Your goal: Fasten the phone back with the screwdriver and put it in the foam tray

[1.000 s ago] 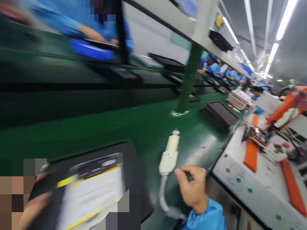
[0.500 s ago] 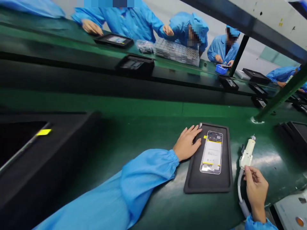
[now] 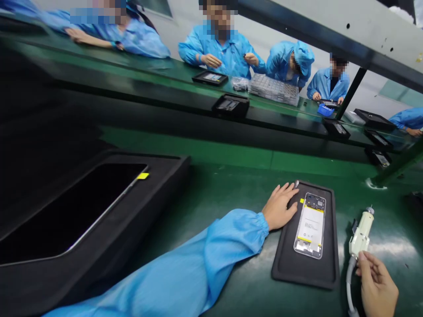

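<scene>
My left hand (image 3: pixel 280 207) lies open on the left edge of a black foam tray (image 3: pixel 307 273), fingers spread. In the tray rests a phone with its back off (image 3: pixel 309 225), showing a white battery and a circuit board. A yellow tab sticks out at its upper left. To the right, a cream electric screwdriver (image 3: pixel 362 235) lies on the bench, bit pointing away. My right hand (image 3: pixel 377 281) is closed in a pinch by the screwdriver's rear end, where the grey cable (image 3: pixel 349 281) begins. What its fingertips hold, if anything, is hidden.
At near left, a raised black foam tray (image 3: pixel 158 189) holds a dark-screened phone (image 3: pixel 82 207). Past the bench runs a line with black trays (image 3: pixel 231 105) on it. Several people in blue (image 3: pixel 224 48) work beyond. A slanted green post (image 3: pixel 396 163) stands at right.
The view has swung left, so the bench things appear farther right and lower, and more of the left phone shows. My hands keep about the same places beside the tray and screwdriver.
</scene>
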`<state>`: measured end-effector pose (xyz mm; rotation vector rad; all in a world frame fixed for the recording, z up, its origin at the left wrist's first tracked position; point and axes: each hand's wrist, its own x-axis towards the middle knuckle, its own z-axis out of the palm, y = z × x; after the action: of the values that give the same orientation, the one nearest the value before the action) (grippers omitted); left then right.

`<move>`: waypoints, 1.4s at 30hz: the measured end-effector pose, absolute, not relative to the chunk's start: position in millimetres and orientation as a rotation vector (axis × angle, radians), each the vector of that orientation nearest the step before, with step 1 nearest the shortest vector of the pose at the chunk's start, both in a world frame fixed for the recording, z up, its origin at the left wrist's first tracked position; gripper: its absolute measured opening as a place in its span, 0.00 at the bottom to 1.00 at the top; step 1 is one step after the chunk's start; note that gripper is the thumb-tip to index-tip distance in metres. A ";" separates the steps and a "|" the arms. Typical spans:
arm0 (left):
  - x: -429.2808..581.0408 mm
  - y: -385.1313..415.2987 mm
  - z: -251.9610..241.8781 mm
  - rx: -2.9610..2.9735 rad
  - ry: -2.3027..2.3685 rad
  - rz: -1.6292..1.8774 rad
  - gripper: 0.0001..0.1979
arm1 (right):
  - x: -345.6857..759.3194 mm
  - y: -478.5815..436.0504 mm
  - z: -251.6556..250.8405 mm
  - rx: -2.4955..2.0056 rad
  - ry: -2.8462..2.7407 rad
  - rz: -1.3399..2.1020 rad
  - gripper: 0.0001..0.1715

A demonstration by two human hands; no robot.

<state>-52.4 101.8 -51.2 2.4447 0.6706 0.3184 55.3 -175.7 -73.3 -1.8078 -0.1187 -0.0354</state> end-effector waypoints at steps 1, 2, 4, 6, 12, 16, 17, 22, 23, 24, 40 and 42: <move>-52.8 101.9 -50.9 2.444 0.669 0.319 0.26 | 57.7 -177.4 -76.8 -1.804 -0.119 -0.029 0.37; -53.1 102.0 -50.5 2.443 0.666 0.320 0.26 | 60.9 -179.6 -81.0 -1.804 -0.124 -0.018 0.37; -53.6 102.0 -49.7 2.441 0.661 0.322 0.26 | 70.0 -185.2 -90.7 -1.808 -0.148 0.019 0.36; -54.1 101.9 -48.8 2.440 0.661 0.323 0.26 | 81.5 -192.0 -99.4 -1.820 -0.168 0.022 0.35; -55.2 101.2 -46.2 2.428 0.667 0.315 0.26 | 94.9 -199.7 -93.3 -1.985 -0.159 -0.248 0.36; -54.7 101.2 -46.1 2.431 0.662 0.315 0.26 | 50.8 -156.7 -68.2 -2.080 -0.568 -0.526 0.27; -54.5 101.2 -46.5 2.434 0.666 0.314 0.26 | 35.4 -139.2 -64.0 -2.084 -0.759 -0.538 0.26; -54.2 102.0 -49.2 2.467 0.676 0.321 0.25 | -21.1 -60.7 -65.9 -2.429 -1.219 -0.656 0.36; -54.1 102.4 -49.4 2.473 0.670 0.324 0.24 | -25.0 -52.9 -68.1 -2.485 -1.227 -0.696 0.35; -53.9 102.8 -49.5 2.477 0.663 0.329 0.24 | -26.4 -48.2 -69.3 -2.518 -1.230 -0.716 0.34; -51.0 108.1 -57.8 2.434 0.611 0.491 0.26 | 21.5 -108.9 -56.4 -2.009 -0.748 -0.266 0.29; -50.8 107.4 -57.5 2.436 0.612 0.469 0.26 | 18.7 -121.0 -65.9 -2.047 -0.823 -0.425 0.27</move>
<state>-50.8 107.4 -57.5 2.4361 0.6125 0.4692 18.7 -121.0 -65.9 -2.0472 -0.8231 -0.4247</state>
